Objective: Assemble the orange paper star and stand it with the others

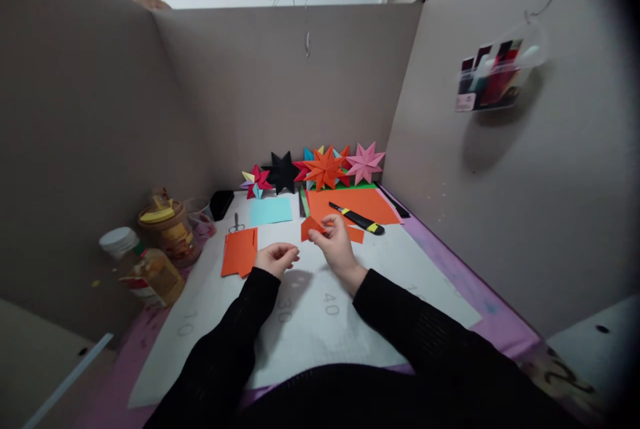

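Between thumb and fingers, my right hand pinches a small folded piece of orange paper, raised over the white mat. To its left my left hand is closed with fingertips together; whether anything is in them I cannot make out. Beside the left hand lies a stack of orange paper. Just behind the right hand are a small orange strip and a large orange sheet. A black and yellow utility knife rests on that sheet.
Folded paper stars stand along the back wall. Small scissors and a light blue sheet lie behind the orange stack. At the left are a bottle, a brown tub and a clear cup. Grey panels enclose the table.
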